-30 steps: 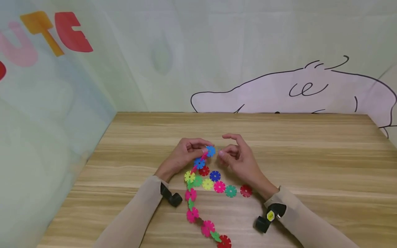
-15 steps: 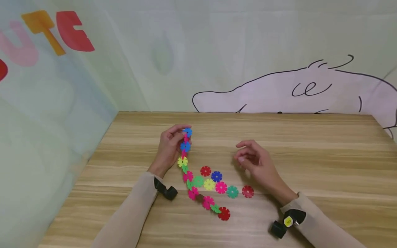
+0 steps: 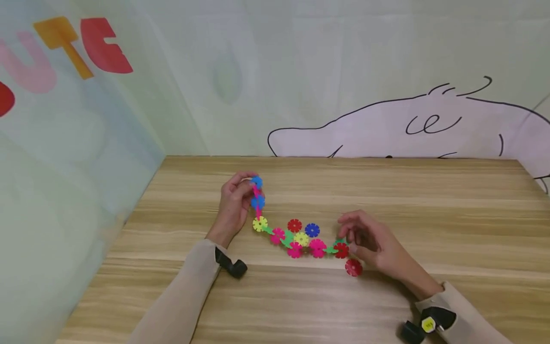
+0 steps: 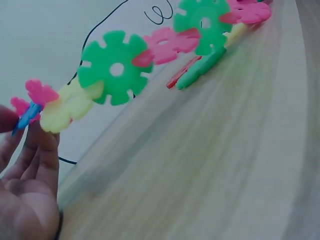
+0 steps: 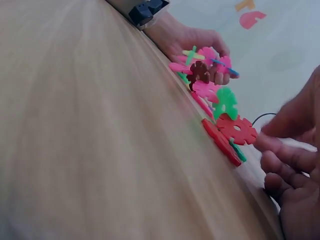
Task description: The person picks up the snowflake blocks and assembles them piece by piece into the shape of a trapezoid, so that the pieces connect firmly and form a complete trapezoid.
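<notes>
A chain of interlocking snowflake discs stretches between my two hands in the head view, with a yellow disc at its bend. My left hand holds the chain's upper end, close to a blue disc. In the left wrist view, thumb and fingers pinch a blue disc seen edge-on beside a pink one. My right hand pinches the rim of the red disc at the other end. The right wrist view shows this red disc at the fingertips, raised off the table.
Loose discs lie flat on the wooden table under and behind the chain: a red disc, a dark blue disc and several others, partly covered. Another red disc lies near my right hand. A printed cloth stands behind the table.
My left hand has moved left and away with the chain's blue end. My right hand first drew back right, then took the red end, which swung up and right across the loose discs.
</notes>
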Available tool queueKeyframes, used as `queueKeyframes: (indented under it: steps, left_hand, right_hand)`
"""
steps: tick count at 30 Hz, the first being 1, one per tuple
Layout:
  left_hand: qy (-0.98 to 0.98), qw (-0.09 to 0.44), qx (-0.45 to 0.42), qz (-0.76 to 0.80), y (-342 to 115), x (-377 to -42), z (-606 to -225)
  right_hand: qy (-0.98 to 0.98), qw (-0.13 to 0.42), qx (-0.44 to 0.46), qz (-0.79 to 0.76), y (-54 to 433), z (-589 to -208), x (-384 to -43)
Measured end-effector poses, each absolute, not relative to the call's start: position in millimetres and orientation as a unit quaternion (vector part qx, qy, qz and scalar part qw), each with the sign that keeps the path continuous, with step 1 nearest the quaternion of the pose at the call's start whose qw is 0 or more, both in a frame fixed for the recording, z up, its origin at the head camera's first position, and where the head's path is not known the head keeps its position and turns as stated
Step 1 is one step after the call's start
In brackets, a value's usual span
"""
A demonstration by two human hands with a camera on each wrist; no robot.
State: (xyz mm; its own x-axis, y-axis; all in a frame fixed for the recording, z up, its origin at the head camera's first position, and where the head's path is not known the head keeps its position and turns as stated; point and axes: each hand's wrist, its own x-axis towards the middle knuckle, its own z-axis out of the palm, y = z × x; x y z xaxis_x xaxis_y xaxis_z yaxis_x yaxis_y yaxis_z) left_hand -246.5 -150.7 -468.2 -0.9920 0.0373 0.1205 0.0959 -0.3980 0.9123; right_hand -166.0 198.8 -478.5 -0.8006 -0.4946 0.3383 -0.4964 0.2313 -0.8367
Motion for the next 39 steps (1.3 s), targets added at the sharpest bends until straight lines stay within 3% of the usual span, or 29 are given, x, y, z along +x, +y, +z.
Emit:
queueKeyframes:
  steps: [8,14,26,39]
  left_hand:
    - [-0.567,-0.104,-0.189,-0.795,-157.3,-242.2,-467.4]
    - [-0.549,-0.163,-0.231,-0.787,-156.7,-240.2,-471.1]
    - [-0.594,-0.154,-0.209,-0.761,-154.0,-233.0,-471.5]
    - [-0.661,-0.149,-0.180,-0.713,-152.4,-231.9,-467.4]
  right_hand:
    - [-0.819,0.014,0.340,0.463,198.4,-478.2,-169.8]
    - [-0.823,0.004,0.341,0.454,200.8,-477.7,-171.6]
    - [-0.850,0.018,0.347,0.396,190.4,-480.4,-168.9]
    - [-0.829,0.037,0.223,0.512,173.5,-478.3,-182.1]
